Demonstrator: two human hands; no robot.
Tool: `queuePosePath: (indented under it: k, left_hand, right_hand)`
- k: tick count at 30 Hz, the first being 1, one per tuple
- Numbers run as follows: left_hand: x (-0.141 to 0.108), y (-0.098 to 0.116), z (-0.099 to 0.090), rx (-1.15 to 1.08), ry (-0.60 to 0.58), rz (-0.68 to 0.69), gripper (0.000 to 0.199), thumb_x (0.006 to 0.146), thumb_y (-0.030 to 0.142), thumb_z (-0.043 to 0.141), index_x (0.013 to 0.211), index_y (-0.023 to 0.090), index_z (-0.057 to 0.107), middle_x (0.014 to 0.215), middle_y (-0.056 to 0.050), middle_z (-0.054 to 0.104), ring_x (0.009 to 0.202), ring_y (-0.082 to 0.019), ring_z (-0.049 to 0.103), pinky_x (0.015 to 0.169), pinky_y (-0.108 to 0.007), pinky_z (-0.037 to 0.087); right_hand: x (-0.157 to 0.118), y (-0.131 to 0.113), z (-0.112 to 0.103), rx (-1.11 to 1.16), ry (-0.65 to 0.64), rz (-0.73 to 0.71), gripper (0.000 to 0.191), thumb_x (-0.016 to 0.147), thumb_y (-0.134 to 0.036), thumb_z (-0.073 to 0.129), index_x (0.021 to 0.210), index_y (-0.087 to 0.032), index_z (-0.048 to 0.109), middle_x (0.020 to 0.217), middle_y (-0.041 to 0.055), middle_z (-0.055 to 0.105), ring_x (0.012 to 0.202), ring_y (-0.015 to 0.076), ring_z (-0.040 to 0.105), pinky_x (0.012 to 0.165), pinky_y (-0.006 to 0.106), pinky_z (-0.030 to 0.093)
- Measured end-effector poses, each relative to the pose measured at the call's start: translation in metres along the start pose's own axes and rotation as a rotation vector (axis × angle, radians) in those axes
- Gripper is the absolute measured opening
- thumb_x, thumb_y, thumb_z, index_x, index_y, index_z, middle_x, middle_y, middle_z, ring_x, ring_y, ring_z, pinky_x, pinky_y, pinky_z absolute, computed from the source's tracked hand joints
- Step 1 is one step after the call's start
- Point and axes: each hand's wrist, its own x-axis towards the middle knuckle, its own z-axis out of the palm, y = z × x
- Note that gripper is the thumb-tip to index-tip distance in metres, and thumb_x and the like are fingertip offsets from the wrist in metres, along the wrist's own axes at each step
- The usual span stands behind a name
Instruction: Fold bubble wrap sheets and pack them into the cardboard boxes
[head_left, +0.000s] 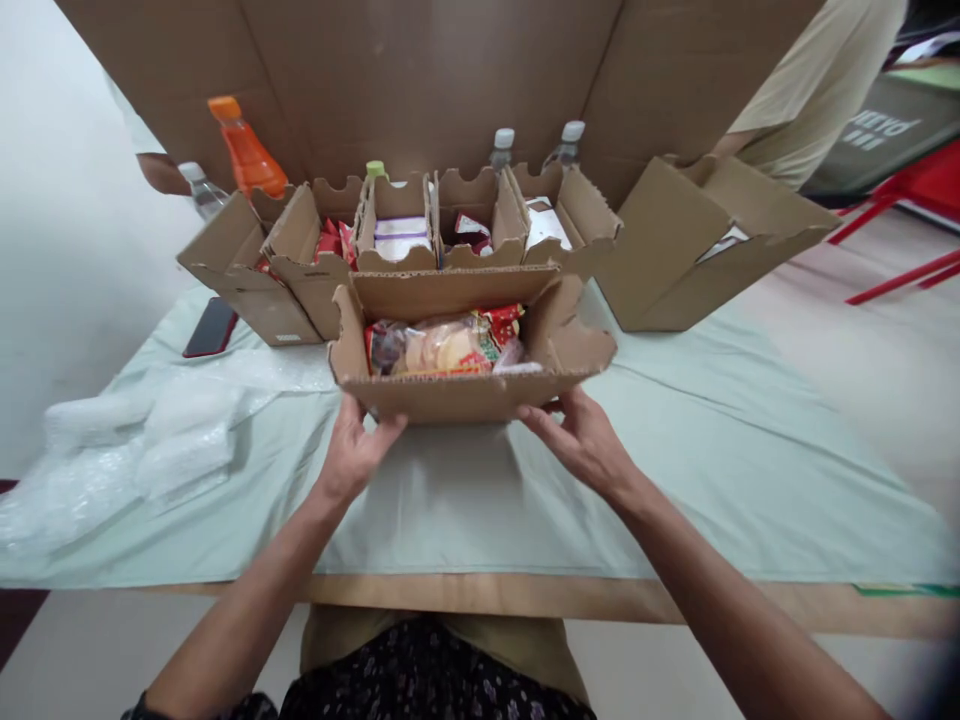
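An open cardboard box (465,400) is held between my two hands over the cloth-covered table, in front of a row of other boxes. Inside it lies a clear plastic food package (446,345) with red printed ends and pale round pieces. My left hand (356,445) grips the box's lower left corner, thumb on the near wall. At the lower right corner, my right hand (581,435) holds it the same way, its thumb also against the near wall. The fingertips beneath the box are partly hidden.
Several cardboard boxes (469,258) with packets stand behind, bottles beyond them. A larger box (660,260) is at right, a phone (211,327) and bubble wrap (187,430) at left. A tall cardboard panel (442,80) rises behind. People's arms show at both sides.
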Motion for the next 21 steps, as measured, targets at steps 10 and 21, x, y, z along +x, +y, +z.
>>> queuePosePath:
  k: [10, 21]
  left_hand:
    - [-0.007, 0.027, -0.047, 0.078, 0.259, 0.176, 0.071, 0.079, 0.060, 0.086, 0.132, 0.021, 0.060, 0.126, -0.009, 0.070, 0.125, -0.027, 0.064, 0.117, -0.043, 0.048]
    - [-0.051, 0.011, -0.030, -0.044, 0.183, -0.086, 0.059, 0.074, 0.042, 0.087, 0.122, 0.021, 0.062, 0.121, -0.010, 0.073, 0.125, -0.030, 0.066, 0.118, -0.048, 0.046]
  right_hand:
    - [0.007, -0.059, 0.030, 0.026, 0.003, -0.179, 0.054, 0.096, -0.068, 0.058, 0.119, -0.020, 0.063, 0.107, 0.0105, 0.072, 0.084, 0.0235, 0.064, 0.070, 0.038, 0.056]
    - [-0.070, -0.029, 0.033, -0.144, 0.137, -0.146, 0.036, 0.095, -0.056, 0.065, 0.096, -0.019, 0.068, 0.085, 0.0083, 0.072, 0.072, 0.0215, 0.065, 0.063, 0.034, 0.054]
